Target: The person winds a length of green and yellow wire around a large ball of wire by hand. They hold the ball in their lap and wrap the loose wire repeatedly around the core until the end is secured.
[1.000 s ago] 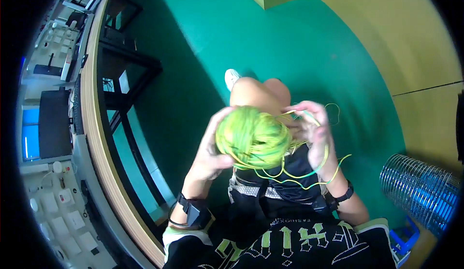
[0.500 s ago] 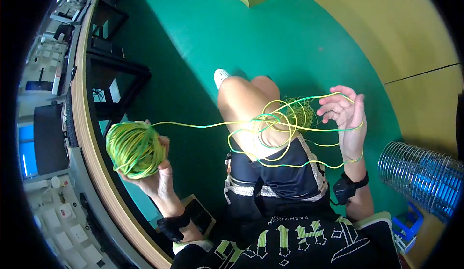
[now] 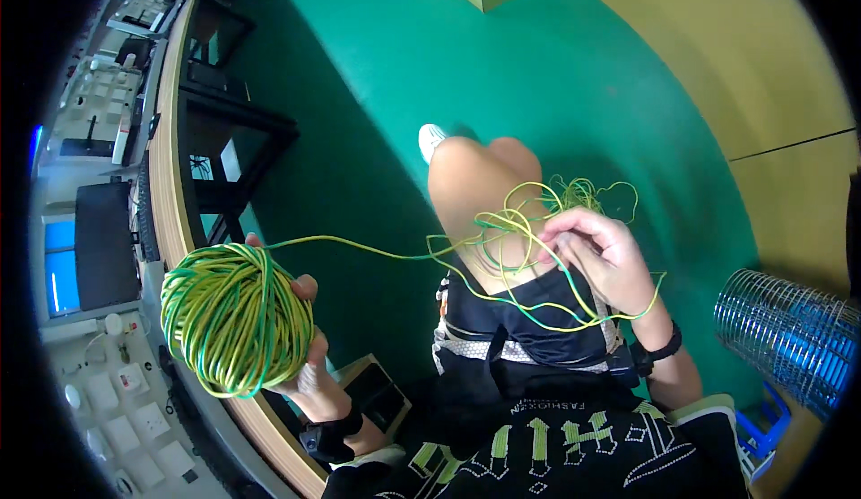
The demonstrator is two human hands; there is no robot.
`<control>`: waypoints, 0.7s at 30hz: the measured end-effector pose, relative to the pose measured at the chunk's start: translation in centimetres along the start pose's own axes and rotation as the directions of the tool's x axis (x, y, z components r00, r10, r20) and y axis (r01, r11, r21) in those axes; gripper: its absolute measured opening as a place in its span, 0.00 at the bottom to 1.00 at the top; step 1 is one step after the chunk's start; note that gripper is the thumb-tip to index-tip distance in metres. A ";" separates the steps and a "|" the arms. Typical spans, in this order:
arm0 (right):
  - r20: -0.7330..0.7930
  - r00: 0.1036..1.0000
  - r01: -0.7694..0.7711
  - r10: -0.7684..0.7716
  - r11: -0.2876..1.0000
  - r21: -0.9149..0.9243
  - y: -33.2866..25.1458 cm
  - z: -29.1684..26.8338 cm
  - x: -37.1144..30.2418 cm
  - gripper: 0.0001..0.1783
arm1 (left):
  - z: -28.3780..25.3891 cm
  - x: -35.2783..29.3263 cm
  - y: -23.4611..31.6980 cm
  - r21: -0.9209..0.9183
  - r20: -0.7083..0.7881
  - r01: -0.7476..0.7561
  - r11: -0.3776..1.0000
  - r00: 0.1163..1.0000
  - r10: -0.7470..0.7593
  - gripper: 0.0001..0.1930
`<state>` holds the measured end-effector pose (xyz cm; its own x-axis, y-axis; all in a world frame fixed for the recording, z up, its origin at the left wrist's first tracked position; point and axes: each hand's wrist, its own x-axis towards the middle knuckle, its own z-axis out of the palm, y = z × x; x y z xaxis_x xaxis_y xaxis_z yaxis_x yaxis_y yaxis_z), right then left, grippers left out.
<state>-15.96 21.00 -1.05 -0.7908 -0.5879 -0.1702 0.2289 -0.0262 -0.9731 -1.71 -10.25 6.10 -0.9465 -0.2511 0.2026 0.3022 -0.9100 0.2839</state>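
My left hand [image 3: 310, 375], palm up, holds a big wound ball of yellow-and-green wire [image 3: 238, 320] out to the left. One strand [image 3: 359, 245] runs from the top of the ball across to loose loops [image 3: 511, 221] over my bare knees. My right hand [image 3: 612, 261] is closed at the right side of these loops, with thumb and fingers pinching the wire; its fingertips partly hide the grip. A slack length hangs below that hand and round the wrist. Behind it lies a tangled heap of the same wire [image 3: 578, 196].
Along the left runs a long wooden desk edge [image 3: 175, 194], with keyboards and a dark monitor [image 3: 103, 243]. At the right stand a round metal wire cage [image 3: 789, 329] with blue inside and a blue stool-like frame [image 3: 767, 427]. A yellow wall [image 3: 717, 60] curves beyond the green floor.
My right hand has gone from spread fingers with wire looped round them to pinching at the loops, moving left and down. The ball has come nearer and lower.
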 end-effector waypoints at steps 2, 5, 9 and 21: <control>-0.017 0.997 0.080 -0.080 0.997 0.009 0.2 0.1 0.3 0.09 | 0.5 0.1 0.0 -0.021 0.008 0.036 0.999 0.999 -0.036 0.50; -0.065 0.991 0.109 -0.116 0.989 -0.095 0.1 0.0 0.7 0.09 | 0.6 -0.2 0.3 0.027 0.027 0.054 0.998 0.998 -0.055 0.48; -0.049 0.965 0.219 -0.256 0.899 -0.380 -0.1 0.4 1.6 0.13 | -0.1 -0.9 -0.4 0.084 0.001 0.070 0.994 0.998 -0.070 0.48; -0.008 0.919 0.336 -0.393 0.795 -0.505 -0.6 1.6 2.8 0.06 | 0.4 -3.1 -4.5 0.097 -0.200 0.101 0.990 0.976 -0.080 0.62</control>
<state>-17.43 18.03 -0.67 -0.8216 -0.5239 0.2249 -0.3699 0.1897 -0.9095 -0.12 -5.24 4.60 -0.9711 -0.2385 -0.0127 0.2146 -0.8946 0.3920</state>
